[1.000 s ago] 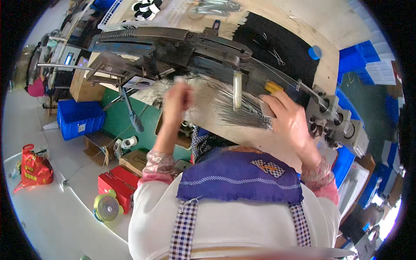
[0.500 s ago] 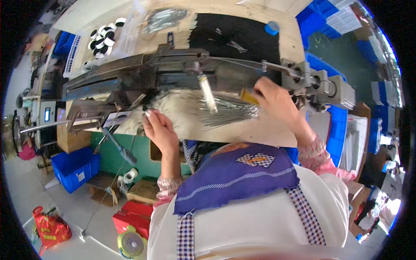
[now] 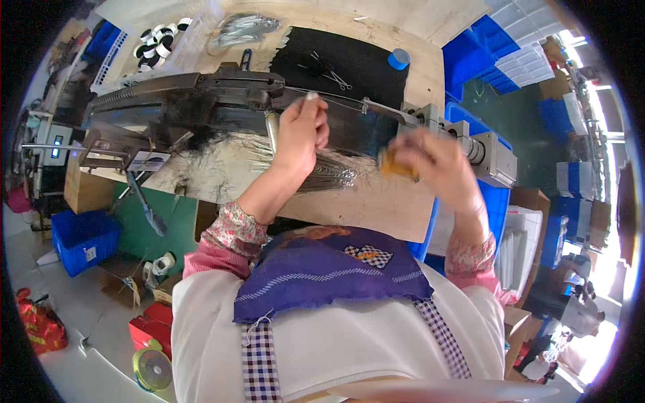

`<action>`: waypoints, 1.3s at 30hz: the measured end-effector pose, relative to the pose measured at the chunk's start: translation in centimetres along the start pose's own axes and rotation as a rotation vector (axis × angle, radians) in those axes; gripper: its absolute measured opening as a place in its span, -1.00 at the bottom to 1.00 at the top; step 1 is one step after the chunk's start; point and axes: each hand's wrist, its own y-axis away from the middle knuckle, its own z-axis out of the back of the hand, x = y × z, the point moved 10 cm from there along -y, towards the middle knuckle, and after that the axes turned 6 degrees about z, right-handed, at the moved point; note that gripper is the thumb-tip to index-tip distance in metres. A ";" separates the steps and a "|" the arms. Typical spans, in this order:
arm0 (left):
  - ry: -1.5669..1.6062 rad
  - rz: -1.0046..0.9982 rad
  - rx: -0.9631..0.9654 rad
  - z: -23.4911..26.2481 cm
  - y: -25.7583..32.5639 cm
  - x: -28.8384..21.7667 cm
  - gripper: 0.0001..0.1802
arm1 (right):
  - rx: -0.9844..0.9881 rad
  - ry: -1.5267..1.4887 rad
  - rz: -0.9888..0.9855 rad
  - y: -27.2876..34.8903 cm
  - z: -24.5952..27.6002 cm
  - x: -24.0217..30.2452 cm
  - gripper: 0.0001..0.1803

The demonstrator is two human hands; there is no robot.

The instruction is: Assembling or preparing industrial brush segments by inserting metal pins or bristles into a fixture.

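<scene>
My left hand [image 3: 302, 134] is closed in a pinch in front of the dark metal machine [image 3: 235, 94], its fingertips close to a thin metal rod [image 3: 346, 101] along the machine's right part. Whatever lies between those fingers is too small to tell; a white cover shows on one fingertip. My right hand [image 3: 435, 161], smeared by motion, grips a yellow-orange block-like piece [image 3: 398, 165] by the machine's right end. Between my hands a bundle of thin metal wires [image 3: 329, 176] lies on the wooden table [image 3: 390, 208], partly behind my left wrist. Loose dark bristles [image 3: 222, 158] are scattered left of it.
Behind the machine are a black cloth [image 3: 363, 60] with scissors [image 3: 336, 79], a blue round lid [image 3: 399, 59], a bag of wires [image 3: 247, 30] and a bin of black-and-white rolls [image 3: 158, 47]. Grey clamp fittings [image 3: 487, 151] form the machine's right end. Blue crates [image 3: 477, 50] stand right.
My left hand has moved right and up from the bristles to the machine's rod. My right hand still holds the yellow-orange piece, near the machine's right end. The whole view has shifted.
</scene>
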 end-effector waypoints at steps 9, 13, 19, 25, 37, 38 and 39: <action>-0.091 -0.036 -0.026 -0.3 0.3 -0.5 -0.72 | 0.272 0.253 0.234 -13.4 -7.9 -2.5 -0.83; -0.054 -0.015 -0.052 0.2 0.6 -0.1 -0.75 | 0.424 0.095 -0.088 -12.4 -8.1 -3.8 -0.82; 0.002 -0.018 -0.015 0.1 0.6 -0.6 -0.69 | 0.347 -0.146 -0.115 -12.7 -7.3 -3.9 -0.80; 0.027 0.037 0.181 -1.9 -0.1 0.9 -0.37 | 0.505 -0.417 -0.388 -12.9 -8.1 -6.0 -0.77; 0.718 0.183 0.337 -2.2 0.9 -1.4 -0.12 | -0.048 0.505 0.477 -10.0 -4.7 3.6 -0.61; 0.740 0.181 0.345 -2.4 1.0 -1.3 -0.12 | -0.078 0.502 0.494 -8.8 -6.0 4.9 -0.61; 0.704 0.163 0.353 -2.6 1.2 -1.4 -0.13 | -0.107 0.495 0.513 -8.1 -6.7 5.8 -0.61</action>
